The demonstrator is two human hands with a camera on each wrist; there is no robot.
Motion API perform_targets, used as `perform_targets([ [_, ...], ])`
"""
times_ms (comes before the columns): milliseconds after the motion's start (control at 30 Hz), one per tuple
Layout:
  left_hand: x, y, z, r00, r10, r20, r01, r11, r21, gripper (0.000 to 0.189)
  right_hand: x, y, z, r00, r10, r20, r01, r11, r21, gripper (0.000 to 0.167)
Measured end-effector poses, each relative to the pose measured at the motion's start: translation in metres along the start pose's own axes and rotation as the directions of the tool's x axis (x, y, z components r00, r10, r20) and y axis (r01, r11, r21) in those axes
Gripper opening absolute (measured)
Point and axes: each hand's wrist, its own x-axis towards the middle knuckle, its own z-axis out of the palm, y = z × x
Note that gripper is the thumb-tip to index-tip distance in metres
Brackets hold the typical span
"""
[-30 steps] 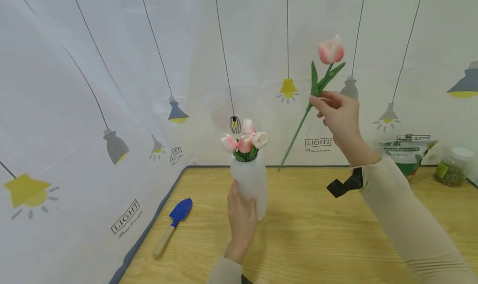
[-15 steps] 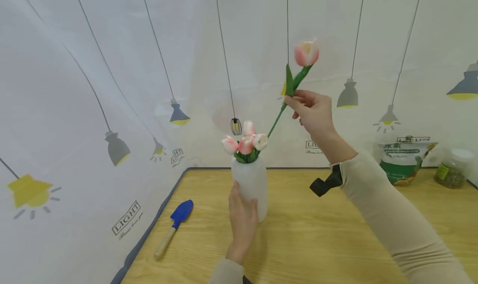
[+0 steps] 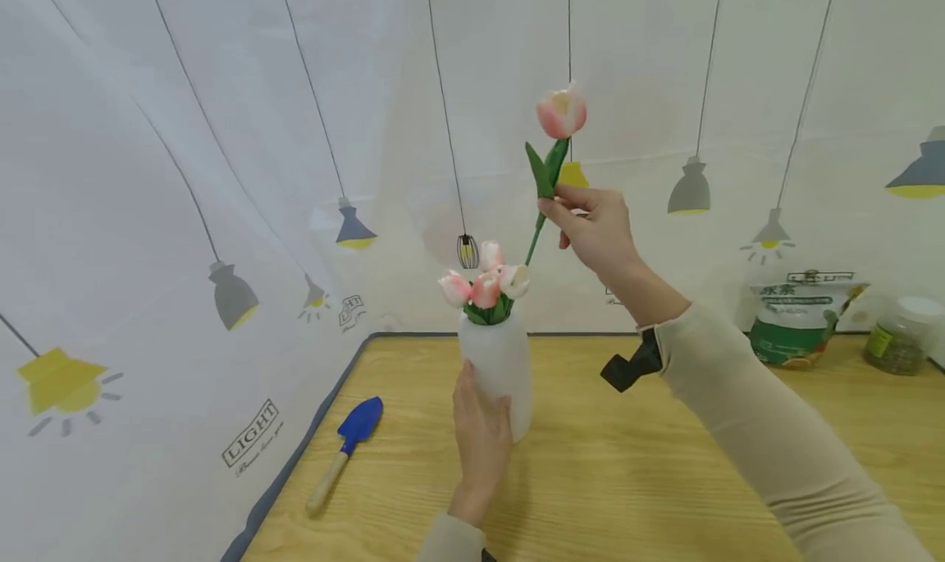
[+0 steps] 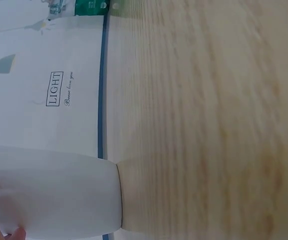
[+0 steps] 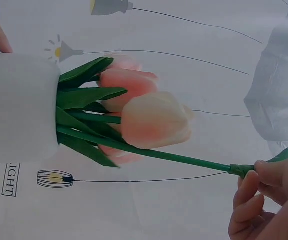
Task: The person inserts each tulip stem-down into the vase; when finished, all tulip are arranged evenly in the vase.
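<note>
A white vase (image 3: pixel 498 365) stands upright on the wooden table, with several pink-and-white tulips (image 3: pixel 486 287) in its mouth. My left hand (image 3: pixel 480 443) grips the lower part of the vase, fingers on one side and thumb on the other. Above and to the right, my right hand (image 3: pixel 594 226) pinches the stem of another tulip (image 3: pixel 561 112) just by its leaves. In the right wrist view this tulip's green stem (image 5: pixel 173 159) runs down past the vase's rim, its lower end hidden inside. The vase base (image 4: pixel 104 200) rests on the table in the left wrist view.
A blue trowel (image 3: pixel 359 418) with a wooden handle lies to the left on the table (image 3: pixel 627 480). At the back right stand a green-and-white bag (image 3: pixel 797 324) and a lidded jar (image 3: pixel 902 336). A wall sheet printed with lamps (image 3: pixel 236 291) borders the table.
My right hand has moved left and slightly down with the tulip, turning it more upright. Its stem end has gone from open air into the vase. My left hand keeps its hold.
</note>
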Motion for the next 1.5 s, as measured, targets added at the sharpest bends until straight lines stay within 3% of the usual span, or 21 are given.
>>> perform_targets([
  [300, -0.002, 0.002, -0.001, 1.000, -0.011, 0.002, 0.011, 1.000, 0.013, 0.075, 0.006, -0.004, 0.000, 1.000, 0.022, -0.013, -0.022, 0.999, 0.025, 0.034],
  [400, -0.002, 0.003, -0.003, 1.000, -0.019, 0.001, 0.019, 1.000, 0.018, 0.074, 0.006, -0.001, 0.007, 0.997, 0.049, 0.065, -0.046, 0.998, -0.054, 0.033],
  [533, 0.000, 0.003, -0.005, 0.999, -0.031, 0.010, 0.030, 1.000, 0.006, 0.073, 0.001, 0.015, 0.020, 0.976, 0.071, 0.205, -0.036, 0.985, -0.169, 0.030],
  [633, 0.001, 0.004, -0.005, 0.999, -0.043, 0.016, 0.043, 0.999, 0.001, 0.073, -0.009, 0.032, 0.028, 0.962, 0.080, 0.263, -0.030, 0.981, -0.189, 0.026],
  [767, 0.001, 0.004, -0.005, 0.999, -0.039, 0.011, 0.039, 0.999, 0.004, 0.073, -0.023, 0.053, 0.031, 0.962, 0.096, 0.256, -0.048, 0.981, -0.188, 0.023],
  [933, 0.001, 0.003, -0.004, 1.000, -0.020, -0.007, 0.020, 1.000, 0.016, 0.073, -0.035, 0.069, 0.035, 0.973, 0.037, 0.228, 0.011, 0.978, -0.206, 0.020],
  [1100, 0.000, 0.003, -0.004, 1.000, -0.024, 0.002, 0.024, 0.999, 0.023, 0.072, -0.045, 0.076, 0.045, 0.976, 0.037, 0.215, 0.015, 0.972, -0.235, 0.017],
  [1367, 0.001, 0.005, -0.006, 1.000, -0.013, 0.003, 0.013, 1.000, 0.023, 0.071, -0.048, 0.082, 0.055, 0.958, 0.093, 0.273, -0.010, 0.957, -0.291, 0.022],
  [1500, 0.001, 0.005, -0.006, 1.000, -0.012, -0.002, 0.012, 0.999, 0.031, 0.072, -0.046, 0.080, 0.047, 0.973, 0.053, 0.225, 0.004, 0.970, -0.244, 0.028],
])
